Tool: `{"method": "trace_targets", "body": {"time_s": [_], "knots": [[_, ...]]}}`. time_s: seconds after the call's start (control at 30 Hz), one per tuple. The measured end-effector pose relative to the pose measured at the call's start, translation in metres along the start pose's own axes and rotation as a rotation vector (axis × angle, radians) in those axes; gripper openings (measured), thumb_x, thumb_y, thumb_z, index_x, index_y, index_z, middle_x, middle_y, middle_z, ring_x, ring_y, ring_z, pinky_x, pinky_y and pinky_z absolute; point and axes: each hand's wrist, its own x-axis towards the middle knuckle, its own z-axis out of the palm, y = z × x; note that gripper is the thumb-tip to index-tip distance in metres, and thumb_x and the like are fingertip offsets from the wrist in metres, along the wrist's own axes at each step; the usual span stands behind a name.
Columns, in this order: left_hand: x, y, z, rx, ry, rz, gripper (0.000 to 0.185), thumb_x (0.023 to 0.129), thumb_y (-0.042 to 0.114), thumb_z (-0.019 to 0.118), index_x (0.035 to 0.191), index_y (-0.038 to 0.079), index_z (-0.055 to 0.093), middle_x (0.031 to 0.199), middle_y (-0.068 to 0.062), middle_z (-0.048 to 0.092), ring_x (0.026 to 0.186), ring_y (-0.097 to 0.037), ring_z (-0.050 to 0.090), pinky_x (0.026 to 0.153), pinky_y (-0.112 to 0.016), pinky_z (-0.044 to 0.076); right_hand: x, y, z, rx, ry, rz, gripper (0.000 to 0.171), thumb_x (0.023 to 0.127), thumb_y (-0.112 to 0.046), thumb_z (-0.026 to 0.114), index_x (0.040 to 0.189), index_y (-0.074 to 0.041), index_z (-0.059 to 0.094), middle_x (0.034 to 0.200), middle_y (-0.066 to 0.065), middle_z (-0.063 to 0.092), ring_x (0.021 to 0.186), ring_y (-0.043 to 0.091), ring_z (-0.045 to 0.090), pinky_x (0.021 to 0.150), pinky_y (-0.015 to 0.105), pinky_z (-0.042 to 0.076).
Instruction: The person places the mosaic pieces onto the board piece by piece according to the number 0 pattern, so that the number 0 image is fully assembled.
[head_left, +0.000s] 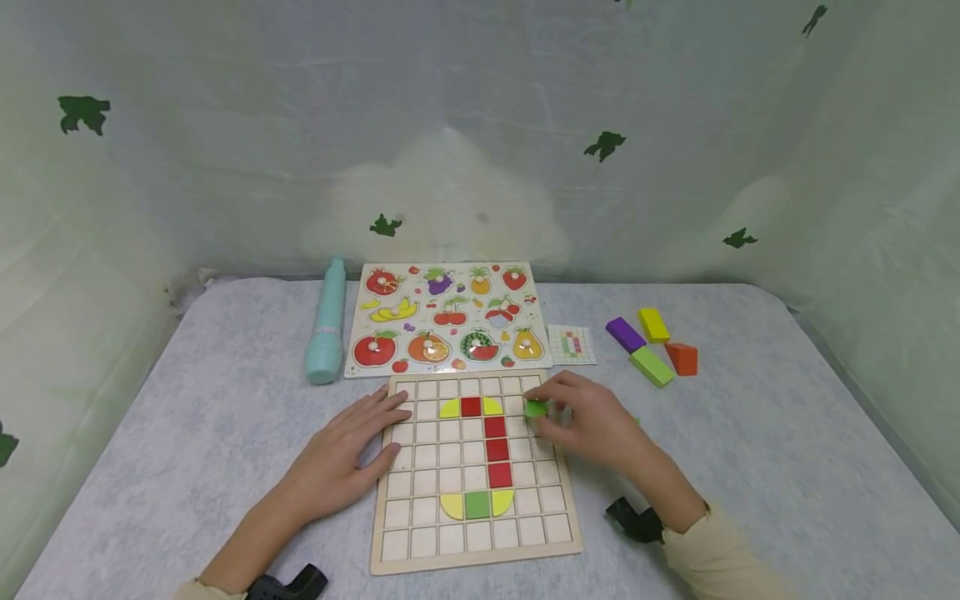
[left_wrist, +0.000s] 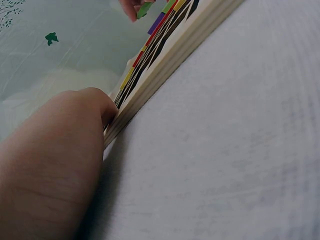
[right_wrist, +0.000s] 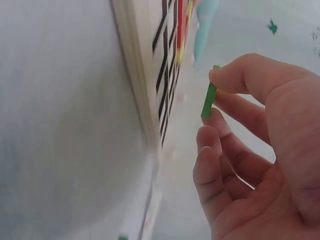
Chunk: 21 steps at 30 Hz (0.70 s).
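The green tile (head_left: 536,408) is pinched edge-on between the thumb and fingers of your right hand (head_left: 592,425), held just above the upper right part of the grid board (head_left: 555,546), near the second row; the right wrist view shows the tile (right_wrist: 209,95) clear of the board and not yet seated. The step in hand appears to be placement: a piece carried to its cell in a partly built figure of red squares (head_left: 496,450), yellow curved pieces (head_left: 450,408) and a green square (head_left: 477,504). Your left hand (head_left: 347,458) lies spread and flat, fingers over the board's left edge, steadying it; the left wrist view shows the thumb (left_wrist: 95,102) pressed against that edge. The next move likely calls for turning the tile flat, aligning it with an empty cell and lowering it squarely, while you keep the board braced. Beyond the board lie a small pattern card (head_left: 572,344), a fruit puzzle (head_left: 448,318), a teal cylinder (head_left: 327,323) and loose blocks (head_left: 651,346) on the grey counter (head_left: 787,433).
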Motion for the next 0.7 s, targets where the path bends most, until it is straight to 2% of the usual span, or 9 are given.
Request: {"method": "trace_targets", "body": {"time_s": [0.1,0.23,0.37,0.57,0.7], "knots": [[0.000,0.000,0.000,-0.006,-0.013,-0.010,0.049,0.095,0.028,0.071,0.142,0.021,0.061,0.159,0.006,0.047,0.154,-0.023,0.035,0.123,-0.050,0.034,0.000,-0.009,0.006,0.022,-0.024,-0.032,0.031,0.089,-0.019,0.080,0.120,-0.017,0.076,0.106,-0.007,0.066,0.083,0.013,0.057,0.062,0.019,0.050],[0.000,0.000,0.000,-0.005,-0.015,-0.011,0.049,0.095,0.029,0.071,0.143,0.021,0.061,0.159,0.006,0.047,0.154,-0.023,0.034,0.123,-0.052,0.034,0.000,-0.020,0.013,0.039,-0.046,-0.059,0.031,0.090,-0.021,0.080,0.120,-0.018,0.076,0.109,-0.008,0.067,0.084,0.012,0.058,0.065,0.019,0.052],[0.000,-0.001,0.000,-0.002,0.001,0.000,0.049,0.095,0.028,0.071,0.142,0.021,0.061,0.159,0.005,0.048,0.153,-0.024,0.035,0.122,-0.052,0.035,0.000,-0.029,0.020,0.050,-0.078,-0.092,0.028,0.091,-0.024,0.080,0.119,-0.020,0.076,0.112,-0.009,0.067,0.088,0.011,0.058,0.071,0.020,0.054],[0.001,-0.001,0.001,0.004,0.015,0.013,0.049,0.095,0.027,0.072,0.142,0.020,0.062,0.158,0.004,0.049,0.153,-0.025,0.037,0.122,-0.051,0.035,-0.001,-0.045,0.025,0.025,-0.112,-0.155,0.026,0.092,-0.029,0.080,0.116,-0.023,0.076,0.109,-0.011,0.069,0.097,0.009,0.059,0.086,0.024,0.056],[0.000,-0.001,0.000,0.005,-0.002,0.002,0.049,0.095,0.029,0.071,0.143,0.021,0.061,0.159,0.005,0.048,0.154,-0.024,0.035,0.123,-0.048,0.034,-0.002,-0.057,0.025,0.023,-0.128,-0.185,0.023,0.091,-0.029,0.081,0.114,-0.022,0.077,0.104,-0.012,0.071,0.096,0.009,0.061,0.085,0.024,0.056]]}}
